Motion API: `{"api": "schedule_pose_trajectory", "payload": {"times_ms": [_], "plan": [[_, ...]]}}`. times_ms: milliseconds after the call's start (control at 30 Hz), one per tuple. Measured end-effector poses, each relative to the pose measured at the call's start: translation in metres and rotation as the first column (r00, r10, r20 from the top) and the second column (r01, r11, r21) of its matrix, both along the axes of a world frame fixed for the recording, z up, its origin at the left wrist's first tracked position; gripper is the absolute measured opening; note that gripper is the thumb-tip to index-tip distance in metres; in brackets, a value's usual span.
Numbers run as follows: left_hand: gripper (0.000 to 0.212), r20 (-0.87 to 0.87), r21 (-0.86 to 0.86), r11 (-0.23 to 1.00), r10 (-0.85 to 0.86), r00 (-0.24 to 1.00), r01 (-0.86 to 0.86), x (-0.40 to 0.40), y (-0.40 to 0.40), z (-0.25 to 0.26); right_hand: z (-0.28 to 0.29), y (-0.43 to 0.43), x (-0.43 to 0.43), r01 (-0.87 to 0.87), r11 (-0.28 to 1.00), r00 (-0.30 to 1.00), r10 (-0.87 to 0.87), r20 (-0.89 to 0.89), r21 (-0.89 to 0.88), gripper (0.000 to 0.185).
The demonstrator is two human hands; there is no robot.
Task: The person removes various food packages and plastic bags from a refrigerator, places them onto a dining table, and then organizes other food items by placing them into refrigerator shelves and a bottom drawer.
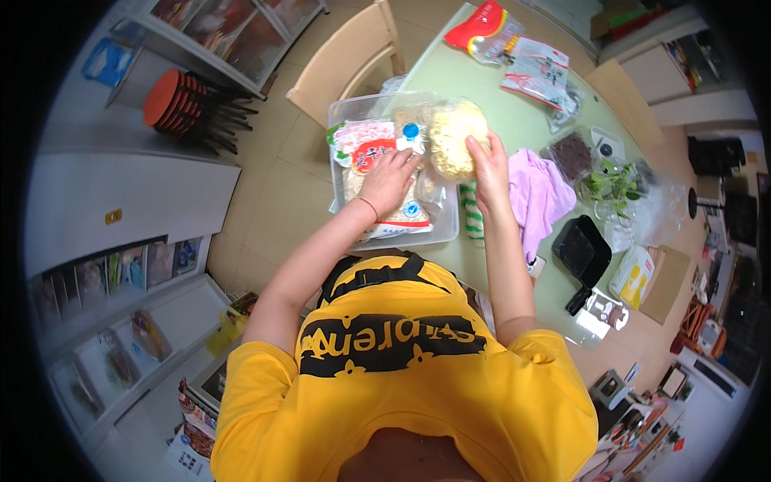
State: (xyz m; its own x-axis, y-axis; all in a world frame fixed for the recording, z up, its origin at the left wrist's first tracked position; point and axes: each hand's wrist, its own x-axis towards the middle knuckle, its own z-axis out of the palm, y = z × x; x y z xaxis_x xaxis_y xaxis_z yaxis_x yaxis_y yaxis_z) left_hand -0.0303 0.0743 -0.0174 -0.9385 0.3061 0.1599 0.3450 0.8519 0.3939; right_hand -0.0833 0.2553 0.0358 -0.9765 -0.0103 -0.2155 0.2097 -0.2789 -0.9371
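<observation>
A clear plastic bin (446, 232) holding several food packets stands at the left part of the glass-topped table. My left hand (388, 181) lies palm down, fingers spread, on the packets inside it, over a packet with a red label (368, 150). A clear bag with a blue round mark (411, 131) lies just beyond its fingertips. My right hand (489, 159) grips a transparent pack of pale yellow curly noodles (455, 135) at its right side, over the bin's right edge. A green-and-white striped roll or pack (471, 211) lies between the bin and my right forearm.
Right of my right arm lie a pink cloth (539, 193), a box of dark food (571, 156), a leafy plant (614, 184) and a black square pan (581, 250). Food bags (536, 72) lie at the far end. A wooden chair (349, 60) stands beyond the bin.
</observation>
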Motion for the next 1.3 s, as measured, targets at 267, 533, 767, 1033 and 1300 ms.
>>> {"api": "schedule_pose_trajectory", "payload": {"times_ms": [267,533,767,1033,1300], "plan": [[0.031,-0.072,0.101,0.989,0.115,0.991,-0.107,0.03,-0.027,0.03,-0.023,-0.102,-0.099,-0.748,0.54,0.558,0.826,-0.075,0.385,0.033],[0.059,0.01,-0.144,0.85,0.513,0.859,-0.506,0.016,-0.042,-0.003,-0.045,-0.139,-0.07,0.075,0.453,0.452,0.779,-0.436,0.888,0.038],[0.052,0.001,-0.401,0.754,0.567,0.824,-0.519,0.004,-0.028,-0.029,-0.071,-0.14,-0.051,0.131,0.068,0.317,0.942,-0.106,0.989,0.045],[0.052,0.179,0.135,0.839,0.502,0.846,-0.526,0.066,-0.045,0.018,-0.066,-0.131,-0.036,0.154,-0.11,0.267,0.961,0.066,0.982,0.054],[0.038,0.379,0.397,0.56,0.622,0.685,-0.727,0.189,-0.137,0.066,0.004,-0.145,0.019,-0.105,0.524,0.426,0.792,-0.438,0.845,0.043]]}}
